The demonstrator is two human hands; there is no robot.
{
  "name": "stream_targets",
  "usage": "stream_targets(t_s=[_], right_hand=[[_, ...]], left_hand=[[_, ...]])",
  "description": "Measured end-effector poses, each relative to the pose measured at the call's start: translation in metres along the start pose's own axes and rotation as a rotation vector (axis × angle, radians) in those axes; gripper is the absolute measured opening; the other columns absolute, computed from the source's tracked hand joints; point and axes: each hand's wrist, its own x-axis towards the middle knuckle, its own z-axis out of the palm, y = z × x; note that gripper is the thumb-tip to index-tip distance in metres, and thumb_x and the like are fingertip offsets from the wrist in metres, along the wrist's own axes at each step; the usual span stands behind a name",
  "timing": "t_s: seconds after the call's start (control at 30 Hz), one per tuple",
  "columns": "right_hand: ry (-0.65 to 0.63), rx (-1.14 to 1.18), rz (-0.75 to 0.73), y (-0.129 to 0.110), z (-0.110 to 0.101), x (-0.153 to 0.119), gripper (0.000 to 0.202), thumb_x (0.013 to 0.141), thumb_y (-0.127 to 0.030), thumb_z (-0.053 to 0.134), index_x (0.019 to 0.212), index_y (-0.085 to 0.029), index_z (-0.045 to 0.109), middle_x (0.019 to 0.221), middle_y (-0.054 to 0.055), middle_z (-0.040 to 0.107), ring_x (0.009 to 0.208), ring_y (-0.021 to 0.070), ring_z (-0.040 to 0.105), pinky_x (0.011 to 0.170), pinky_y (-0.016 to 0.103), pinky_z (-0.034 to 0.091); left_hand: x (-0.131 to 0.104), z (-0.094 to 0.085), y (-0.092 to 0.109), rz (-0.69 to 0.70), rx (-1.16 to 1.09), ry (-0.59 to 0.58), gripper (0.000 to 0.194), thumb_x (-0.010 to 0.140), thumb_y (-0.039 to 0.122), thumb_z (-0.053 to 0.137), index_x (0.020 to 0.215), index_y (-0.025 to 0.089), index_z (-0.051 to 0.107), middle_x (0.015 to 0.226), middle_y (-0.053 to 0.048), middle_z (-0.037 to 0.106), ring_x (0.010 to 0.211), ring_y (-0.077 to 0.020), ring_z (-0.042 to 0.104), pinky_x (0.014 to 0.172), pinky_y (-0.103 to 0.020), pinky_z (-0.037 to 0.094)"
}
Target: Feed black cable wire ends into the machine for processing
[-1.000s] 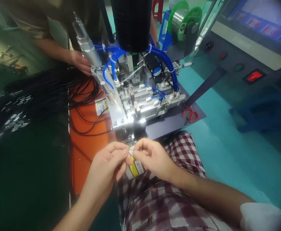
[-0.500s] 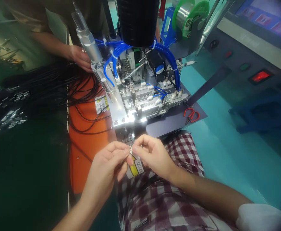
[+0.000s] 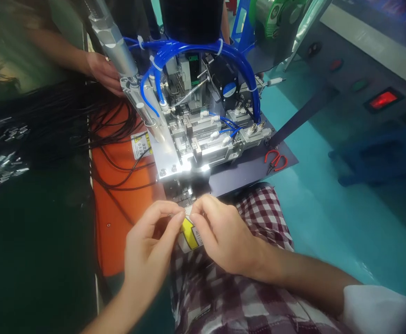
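Observation:
My left hand is closed in a pinch, thumb against fingertips, at the front of the machine. Facing it, my right hand is pinched too, its fingertips a little to the right of the left ones. Whatever sits between the fingertips is too small to name. Just beyond my fingers is the machine's dark front block. Below them a label with a yellow arrow shows between my hands.
Black cables lie across the orange surface at left. A co-worker's hand is by the machine's far left side. Red-handled cutters rest on the dark base plate at right. A control box with a lit red switch stands beyond.
The view has shifted slightly. My left fingers have spread into a rounder pinch, and the fingertips of my two hands have drawn a little apart.

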Motion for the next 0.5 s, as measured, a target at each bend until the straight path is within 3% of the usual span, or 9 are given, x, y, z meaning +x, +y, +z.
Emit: stream_targets(t_s=[0.07, 0.13, 0.2, 0.33, 0.5], right_hand=[[-0.11, 0.259, 0.195, 0.0, -0.002, 0.002, 0.016, 0.093, -0.021, 0.047, 0.078, -0.021, 0.048, 0.061, -0.003, 0.056, 0.054, 0.0122, 0.052, 0.055, 0.024, 0.041], [-0.228, 0.493, 0.375, 0.002, -0.004, 0.006, 0.017, 0.093, -0.02, 0.048, 0.076, -0.021, 0.047, 0.046, -0.008, 0.047, 0.043, 0.0092, 0.044, 0.048, 0.021, 0.037], [-0.26, 0.605, 0.48, 0.003, -0.004, 0.009, 0.019, 0.092, -0.018, 0.05, 0.073, -0.02, 0.047, 0.041, -0.01, 0.043, 0.038, 0.007, 0.039, 0.045, 0.019, 0.034], [-0.186, 0.668, 0.488, 0.005, 0.0, 0.009, 0.019, 0.091, -0.019, 0.054, 0.073, -0.019, 0.049, 0.041, -0.011, 0.043, 0.038, 0.0053, 0.038, 0.044, 0.018, 0.032], [-0.153, 0.644, 0.402, 0.008, 0.002, 0.005, 0.016, 0.088, -0.026, 0.059, 0.076, -0.018, 0.053, 0.051, -0.009, 0.046, 0.043, 0.0055, 0.039, 0.044, 0.019, 0.032]], left_hand=[[-0.003, 0.0, 0.0, 0.007, 0.018, 0.019, 0.021, 0.082, 0.04, 0.073, 0.085, 0.02, 0.066, 0.074, 0.002, 0.061, 0.057, -0.008, 0.05, 0.054, -0.02, 0.042], [-0.001, -0.001, 0.002, -0.09, -0.045, -0.043, 0.024, 0.081, 0.043, 0.072, 0.083, 0.02, 0.066, 0.059, 0.005, 0.051, 0.051, -0.0066, 0.042, 0.05, -0.019, 0.036], [0.004, -0.003, 0.004, -0.202, -0.124, -0.116, 0.028, 0.08, 0.045, 0.073, 0.08, 0.018, 0.066, 0.048, 0.008, 0.039, 0.046, -0.0055, 0.032, 0.048, -0.019, 0.029], [0.015, -0.005, 0.005, -0.317, -0.176, -0.131, 0.032, 0.071, 0.044, 0.079, 0.083, 0.017, 0.068, 0.045, 0.009, 0.037, 0.047, -0.006, 0.029, 0.048, -0.021, 0.026], [0.015, -0.006, 0.002, -0.339, -0.139, -0.098, 0.032, 0.069, 0.045, 0.079, 0.08, 0.017, 0.07, 0.043, 0.009, 0.035, 0.046, -0.0063, 0.029, 0.049, -0.022, 0.025]])
